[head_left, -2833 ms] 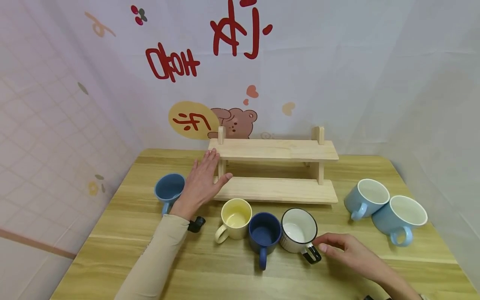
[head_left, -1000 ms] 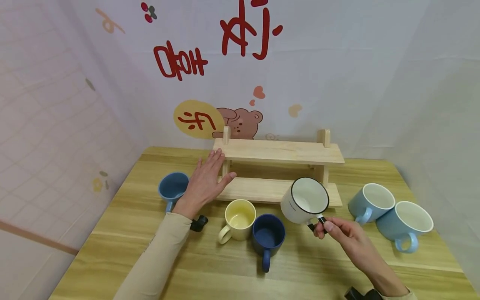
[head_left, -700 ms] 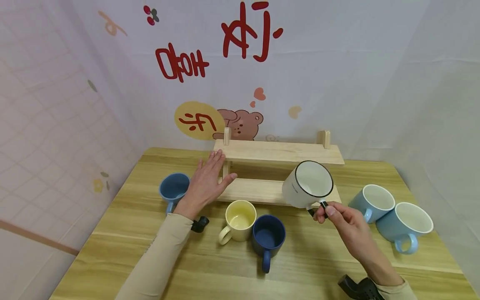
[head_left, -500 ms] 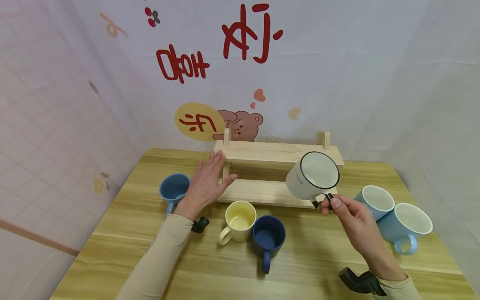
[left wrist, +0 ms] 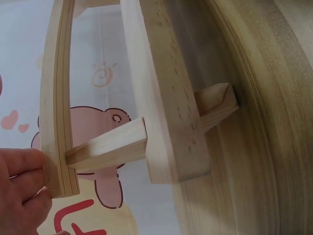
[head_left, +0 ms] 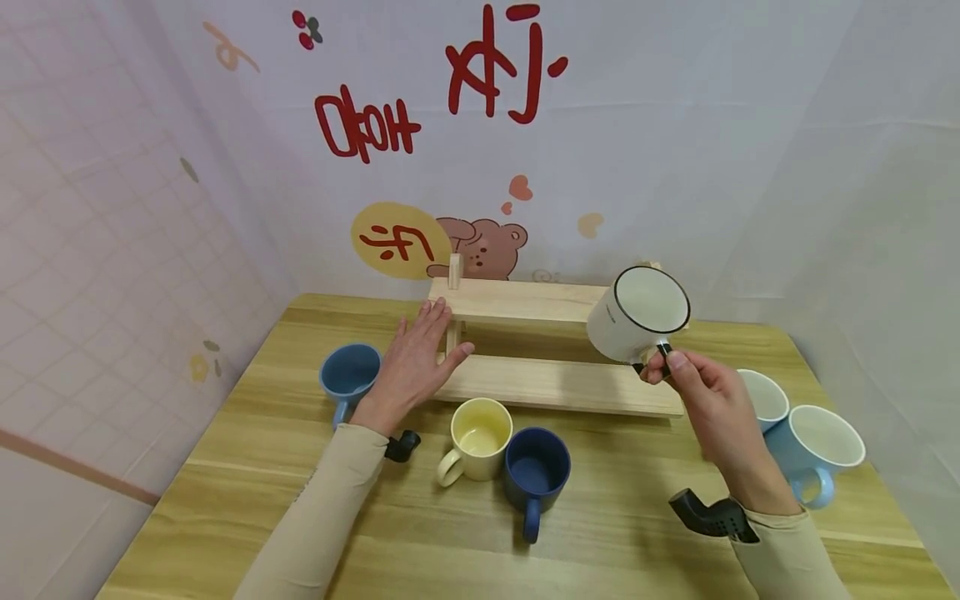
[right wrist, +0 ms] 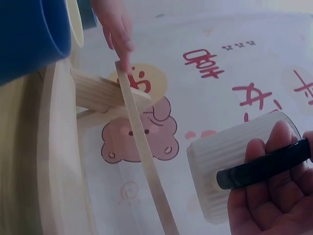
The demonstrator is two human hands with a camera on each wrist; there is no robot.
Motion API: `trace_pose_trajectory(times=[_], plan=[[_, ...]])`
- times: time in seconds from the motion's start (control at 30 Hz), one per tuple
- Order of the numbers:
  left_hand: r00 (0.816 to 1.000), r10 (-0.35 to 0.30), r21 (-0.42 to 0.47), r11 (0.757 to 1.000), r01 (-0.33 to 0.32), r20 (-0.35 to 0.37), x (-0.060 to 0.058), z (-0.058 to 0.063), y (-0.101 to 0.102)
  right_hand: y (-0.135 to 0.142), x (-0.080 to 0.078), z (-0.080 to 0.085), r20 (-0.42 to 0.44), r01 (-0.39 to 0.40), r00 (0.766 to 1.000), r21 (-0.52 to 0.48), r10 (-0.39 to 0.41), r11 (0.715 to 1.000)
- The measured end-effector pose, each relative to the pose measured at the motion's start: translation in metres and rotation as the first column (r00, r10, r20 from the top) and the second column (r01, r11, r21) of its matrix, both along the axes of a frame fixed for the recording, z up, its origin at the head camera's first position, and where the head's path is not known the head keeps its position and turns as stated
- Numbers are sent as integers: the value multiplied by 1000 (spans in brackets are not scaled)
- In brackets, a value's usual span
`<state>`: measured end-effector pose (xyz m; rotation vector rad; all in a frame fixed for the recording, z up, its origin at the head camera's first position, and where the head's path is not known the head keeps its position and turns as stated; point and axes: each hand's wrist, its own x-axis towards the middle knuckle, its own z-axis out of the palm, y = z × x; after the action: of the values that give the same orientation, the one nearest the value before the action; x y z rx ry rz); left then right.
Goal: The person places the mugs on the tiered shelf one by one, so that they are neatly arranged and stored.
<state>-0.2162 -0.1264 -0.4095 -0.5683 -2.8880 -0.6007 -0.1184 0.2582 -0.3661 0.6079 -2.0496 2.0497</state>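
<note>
My right hand (head_left: 716, 404) grips the black handle of a white mug (head_left: 633, 321) with a black rim. The mug hangs in the air in front of the right end of the upper shelf, tilted with its mouth toward me. In the right wrist view my fingers curl round the mug's handle (right wrist: 264, 164). My left hand (head_left: 411, 367) lies with fingers extended, its fingertips touching the left end of the two-tier wooden rack (head_left: 525, 300). The left wrist view shows those fingers (left wrist: 24, 178) against the end of the upper board.
A yellow mug (head_left: 480, 454) and a dark blue mug (head_left: 536, 483) stand before the rack. One blue mug (head_left: 348, 375) is left of it, partly behind my left hand. Two light blue mugs (head_left: 813, 450) stand at the right, one partly hidden by my right hand. A printed cloth hangs behind.
My right hand has taken the white mug by its handle and lifted it off the table, up and slightly right to the upper shelf's height. My left hand stays at the rack's left end.
</note>
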Motion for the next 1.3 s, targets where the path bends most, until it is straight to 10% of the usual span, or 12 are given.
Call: trace_pose_trajectory(times=[1.3], plan=[[999, 10, 128, 992, -3, -50, 1, -7, 2, -13, -69, 0, 139, 205, 971, -56, -195, 977]])
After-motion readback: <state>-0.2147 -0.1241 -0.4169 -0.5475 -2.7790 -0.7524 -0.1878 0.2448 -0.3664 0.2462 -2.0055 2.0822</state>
